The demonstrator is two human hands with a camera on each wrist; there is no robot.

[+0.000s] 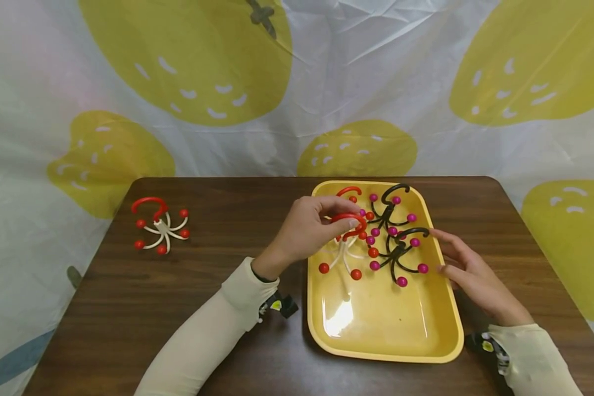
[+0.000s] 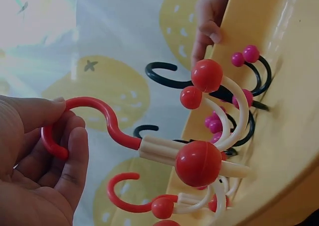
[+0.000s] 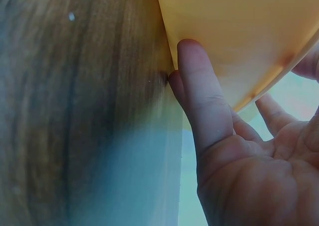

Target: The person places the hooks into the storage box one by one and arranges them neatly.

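My left hand (image 1: 304,231) pinches the red hook of a white claw-shaped hanger (image 2: 164,151), whose curved arms end in red balls. This hanger is at the left side of the yellow tray (image 1: 376,341); I cannot tell whether its balls touch the tray floor. Behind it in the tray lies a second white hanger (image 2: 194,198) with a red hook, partly hidden by my left hand. Two black hangers with magenta balls are to the right, one nearer (image 1: 398,252) and one farther (image 1: 388,212). My right hand (image 1: 475,280) touches the tray's right outer wall, fingers mostly straight.
Another white hanger (image 1: 162,226) with a red hook and red balls stands on the brown wooden table (image 1: 218,214), far left. A lemon-print cloth (image 1: 257,148) hangs behind the table's back edge.
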